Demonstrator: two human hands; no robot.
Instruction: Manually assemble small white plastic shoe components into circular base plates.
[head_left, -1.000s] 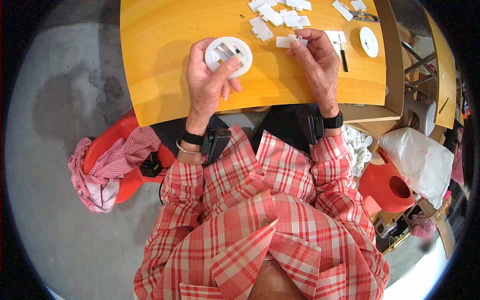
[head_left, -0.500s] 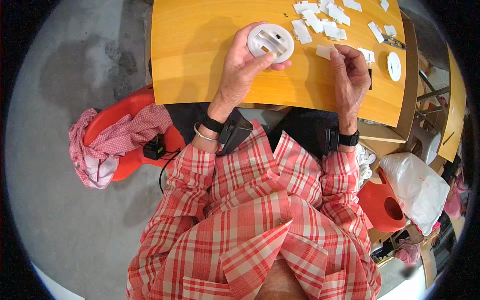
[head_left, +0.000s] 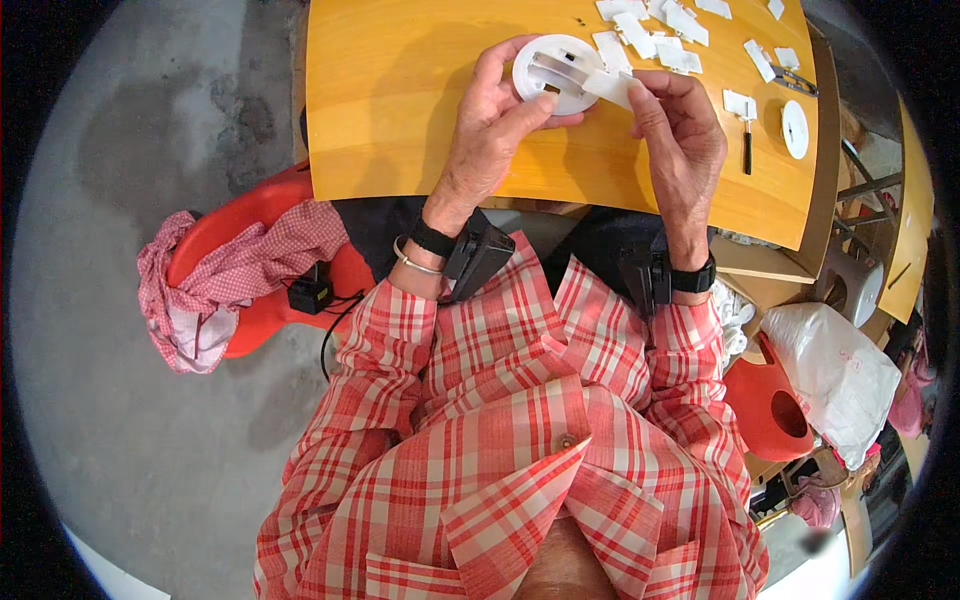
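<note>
Left grip (head_left: 496, 120) half-curled, near the right grip (head_left: 684, 125), the latter in a thumb-and-finger pinch

Upper left's got roomy tabletop (head_left: 385, 120) beside the left hand (head_left: 488, 125); top right-of-centre's clogged with white plates (head_left: 634, 34), overlapping I think.

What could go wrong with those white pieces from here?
The right hand pinches the rectangular white plate near one end, so it might slip or tilt. The left hand appears to hold the round white disc above the table, so the disc could drop if its grip loosens.
</note>
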